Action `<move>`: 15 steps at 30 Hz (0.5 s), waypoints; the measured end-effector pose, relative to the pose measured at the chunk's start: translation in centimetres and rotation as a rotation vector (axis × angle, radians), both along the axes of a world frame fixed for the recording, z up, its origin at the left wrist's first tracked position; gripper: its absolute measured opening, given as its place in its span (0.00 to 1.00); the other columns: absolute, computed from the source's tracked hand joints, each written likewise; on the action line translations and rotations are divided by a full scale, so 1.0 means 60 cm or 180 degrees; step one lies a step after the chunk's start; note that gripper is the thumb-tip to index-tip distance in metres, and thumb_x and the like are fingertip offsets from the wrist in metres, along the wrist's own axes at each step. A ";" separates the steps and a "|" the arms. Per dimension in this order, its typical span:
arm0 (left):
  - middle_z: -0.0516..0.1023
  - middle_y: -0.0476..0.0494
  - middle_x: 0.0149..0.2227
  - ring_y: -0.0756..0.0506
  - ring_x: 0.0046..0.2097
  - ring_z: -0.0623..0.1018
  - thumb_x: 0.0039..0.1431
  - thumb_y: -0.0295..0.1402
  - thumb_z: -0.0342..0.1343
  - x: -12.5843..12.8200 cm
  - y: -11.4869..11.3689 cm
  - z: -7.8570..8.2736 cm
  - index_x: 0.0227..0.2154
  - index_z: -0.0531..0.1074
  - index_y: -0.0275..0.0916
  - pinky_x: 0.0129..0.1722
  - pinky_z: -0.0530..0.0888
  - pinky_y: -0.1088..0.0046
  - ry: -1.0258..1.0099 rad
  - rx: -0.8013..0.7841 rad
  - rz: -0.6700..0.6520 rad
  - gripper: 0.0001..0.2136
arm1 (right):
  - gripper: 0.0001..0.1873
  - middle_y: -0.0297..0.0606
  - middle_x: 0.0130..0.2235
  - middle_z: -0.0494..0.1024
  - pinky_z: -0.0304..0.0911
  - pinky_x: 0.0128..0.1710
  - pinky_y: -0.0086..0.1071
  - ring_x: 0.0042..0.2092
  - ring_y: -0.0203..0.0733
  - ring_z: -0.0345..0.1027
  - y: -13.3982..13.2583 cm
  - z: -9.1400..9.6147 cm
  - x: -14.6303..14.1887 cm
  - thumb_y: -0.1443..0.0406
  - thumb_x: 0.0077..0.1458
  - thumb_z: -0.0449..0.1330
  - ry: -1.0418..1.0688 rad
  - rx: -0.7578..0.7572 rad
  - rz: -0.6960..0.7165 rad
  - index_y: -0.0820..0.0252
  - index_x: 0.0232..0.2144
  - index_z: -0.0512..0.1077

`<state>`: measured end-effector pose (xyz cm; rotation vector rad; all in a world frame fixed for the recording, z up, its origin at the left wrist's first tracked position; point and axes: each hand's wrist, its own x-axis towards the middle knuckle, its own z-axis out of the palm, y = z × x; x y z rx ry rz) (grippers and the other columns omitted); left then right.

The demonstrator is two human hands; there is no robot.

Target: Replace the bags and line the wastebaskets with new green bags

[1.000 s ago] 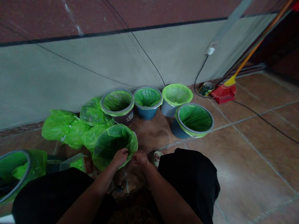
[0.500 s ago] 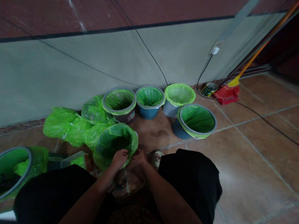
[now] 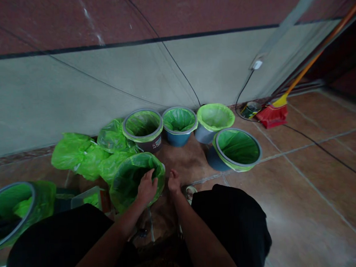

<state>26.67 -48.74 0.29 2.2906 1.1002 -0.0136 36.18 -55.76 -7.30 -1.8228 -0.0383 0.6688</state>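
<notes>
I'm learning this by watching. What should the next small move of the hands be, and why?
Probably bring the right hand in against the bin that the left hand reaches into, and smooth the green liner over its edge. The left hand is inside the mouth, the right is just outside, and the liner seems to hang loosely over the rim.

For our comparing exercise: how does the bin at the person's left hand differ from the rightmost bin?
The rightmost bin has a grey ring over its liner; the hand-side bin shows none.
The rightmost bin shows blue outer wall; green plastic covers the hand-side bin's visible outside.
The left hand is at the hand-side bin's mouth; neither hand touches the rightmost bin.
Both stand on the tiled floor with green plastic inside.
</notes>
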 end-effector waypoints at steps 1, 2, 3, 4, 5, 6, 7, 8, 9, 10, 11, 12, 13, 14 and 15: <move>0.66 0.31 0.62 0.41 0.63 0.66 0.63 0.33 0.46 0.016 0.001 0.000 0.62 0.59 0.30 0.63 0.60 0.65 -0.0130 -0.0090 -0.0038 0.25 | 0.19 0.47 0.47 0.78 0.64 0.51 0.32 0.48 0.41 0.72 0.005 0.002 0.001 0.64 0.58 0.48 0.0000 0.0092 0.0036 0.65 0.46 0.72; 0.66 0.32 0.63 0.41 0.63 0.66 0.63 0.33 0.47 0.031 0.003 -0.003 0.62 0.59 0.32 0.63 0.60 0.66 -0.0199 -0.0220 0.0006 0.25 | 0.19 0.46 0.48 0.78 0.64 0.52 0.32 0.49 0.40 0.72 0.009 0.004 0.000 0.65 0.58 0.48 0.0014 0.0172 0.0085 0.64 0.47 0.72; 0.66 0.32 0.63 0.41 0.63 0.66 0.63 0.34 0.48 0.043 0.004 -0.009 0.62 0.60 0.33 0.63 0.60 0.66 -0.0218 -0.0348 0.0123 0.25 | 0.19 0.45 0.48 0.78 0.63 0.53 0.32 0.49 0.40 0.72 0.013 0.005 -0.002 0.65 0.58 0.48 0.0032 0.0249 0.0136 0.64 0.47 0.72; 0.67 0.31 0.62 0.41 0.63 0.67 0.62 0.34 0.49 0.054 0.006 -0.017 0.61 0.61 0.33 0.62 0.61 0.65 -0.0192 -0.0457 0.0286 0.24 | 0.19 0.44 0.48 0.78 0.63 0.54 0.32 0.50 0.40 0.71 0.015 0.005 -0.005 0.66 0.57 0.49 0.0058 0.0316 0.0174 0.63 0.47 0.72; 0.69 0.30 0.60 0.40 0.61 0.69 0.62 0.34 0.49 0.062 0.008 -0.026 0.58 0.64 0.32 0.60 0.63 0.65 -0.0136 -0.0546 0.0458 0.22 | 0.19 0.43 0.48 0.78 0.63 0.54 0.33 0.50 0.40 0.71 0.017 0.005 -0.008 0.66 0.56 0.49 0.0092 0.0368 0.0201 0.63 0.47 0.72; 0.73 0.29 0.57 0.39 0.58 0.72 0.62 0.34 0.49 0.066 0.011 -0.036 0.55 0.67 0.31 0.58 0.65 0.64 -0.0078 -0.0614 0.0603 0.20 | 0.19 0.43 0.48 0.78 0.62 0.55 0.33 0.51 0.40 0.71 0.018 0.005 -0.011 0.67 0.56 0.49 0.0132 0.0405 0.0216 0.63 0.47 0.73; 0.76 0.29 0.53 0.39 0.54 0.75 0.62 0.33 0.49 0.069 0.013 -0.046 0.51 0.71 0.31 0.55 0.68 0.64 -0.0042 -0.0665 0.0690 0.18 | 0.19 0.44 0.48 0.78 0.62 0.55 0.33 0.51 0.40 0.71 0.019 0.004 -0.014 0.67 0.55 0.49 0.0168 0.0442 0.0230 0.63 0.47 0.72; 0.79 0.31 0.48 0.39 0.50 0.78 0.61 0.33 0.49 0.069 0.015 -0.056 0.46 0.74 0.32 0.52 0.70 0.65 -0.0032 -0.0707 0.0726 0.15 | 0.20 0.44 0.48 0.79 0.62 0.55 0.33 0.51 0.40 0.71 0.020 0.003 -0.017 0.68 0.54 0.50 0.0193 0.0475 0.0238 0.63 0.47 0.72; 0.81 0.33 0.44 0.40 0.47 0.79 0.61 0.33 0.49 0.067 0.017 -0.064 0.42 0.75 0.33 0.50 0.71 0.66 -0.0045 -0.0757 0.0752 0.13 | 0.20 0.44 0.48 0.79 0.62 0.55 0.33 0.50 0.40 0.71 0.021 0.002 -0.019 0.69 0.54 0.50 0.0196 0.0503 0.0261 0.63 0.48 0.72; 0.81 0.35 0.41 0.41 0.45 0.80 0.60 0.33 0.49 0.064 0.019 -0.071 0.38 0.76 0.34 0.47 0.72 0.68 -0.0075 -0.0811 0.0769 0.12 | 0.20 0.44 0.48 0.78 0.62 0.55 0.33 0.50 0.40 0.71 0.021 0.002 -0.021 0.69 0.54 0.50 0.0190 0.0517 0.0292 0.64 0.48 0.72; 0.82 0.37 0.40 0.42 0.43 0.80 0.60 0.33 0.49 0.060 0.021 -0.077 0.36 0.77 0.35 0.45 0.72 0.70 -0.0113 -0.0867 0.0782 0.12 | 0.20 0.44 0.49 0.78 0.62 0.55 0.33 0.50 0.41 0.71 0.021 0.002 -0.023 0.69 0.54 0.50 0.0173 0.0508 0.0319 0.64 0.48 0.72; 0.82 0.38 0.39 0.43 0.42 0.80 0.60 0.32 0.49 0.056 0.021 -0.081 0.35 0.77 0.35 0.43 0.73 0.70 -0.0145 -0.0928 0.0794 0.12 | 0.20 0.45 0.49 0.78 0.62 0.55 0.33 0.50 0.41 0.71 0.021 0.002 -0.024 0.69 0.54 0.50 0.0142 0.0484 0.0350 0.64 0.49 0.71; 0.82 0.39 0.37 0.43 0.41 0.80 0.60 0.32 0.48 0.052 0.021 -0.085 0.34 0.77 0.35 0.41 0.73 0.71 -0.0163 -0.0999 0.0803 0.12 | 0.20 0.45 0.50 0.78 0.61 0.55 0.34 0.51 0.41 0.71 0.020 0.003 -0.026 0.69 0.55 0.50 0.0094 0.0434 0.0374 0.64 0.49 0.71; 0.82 0.39 0.36 0.43 0.39 0.80 0.60 0.32 0.49 0.047 0.021 -0.088 0.33 0.77 0.34 0.40 0.74 0.71 -0.0164 -0.1078 0.0806 0.12 | 0.20 0.46 0.51 0.77 0.61 0.56 0.34 0.52 0.42 0.70 0.018 0.004 -0.028 0.69 0.55 0.51 0.0026 0.0364 0.0388 0.64 0.49 0.71; 0.82 0.39 0.34 0.43 0.38 0.80 0.60 0.31 0.50 0.043 0.019 -0.090 0.31 0.77 0.34 0.38 0.74 0.70 -0.0159 -0.1161 0.0802 0.11 | 0.20 0.46 0.51 0.76 0.60 0.57 0.34 0.53 0.42 0.69 0.016 0.006 -0.031 0.68 0.56 0.51 -0.0065 0.0304 0.0405 0.64 0.50 0.71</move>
